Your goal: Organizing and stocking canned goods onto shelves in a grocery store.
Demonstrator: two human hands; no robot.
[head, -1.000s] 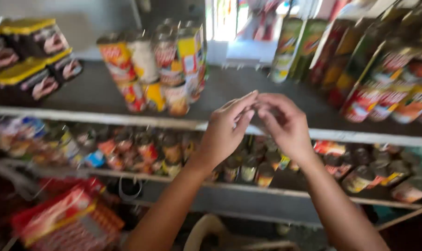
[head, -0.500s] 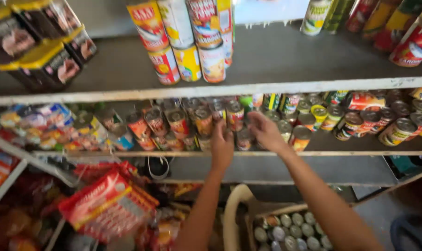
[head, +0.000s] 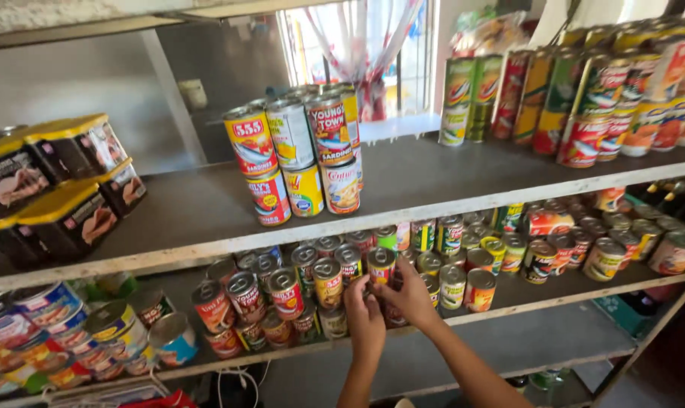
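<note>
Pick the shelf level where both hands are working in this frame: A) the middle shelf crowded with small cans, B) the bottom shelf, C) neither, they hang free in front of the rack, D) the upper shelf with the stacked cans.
A: the left hand and right hand meet at the front row of small cans on the middle shelf, below the stacked cans.

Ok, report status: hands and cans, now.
Left hand and right hand on red-labelled can, middle shelf. Grip unclear. Neighbouring cans crowd both sides.
</note>
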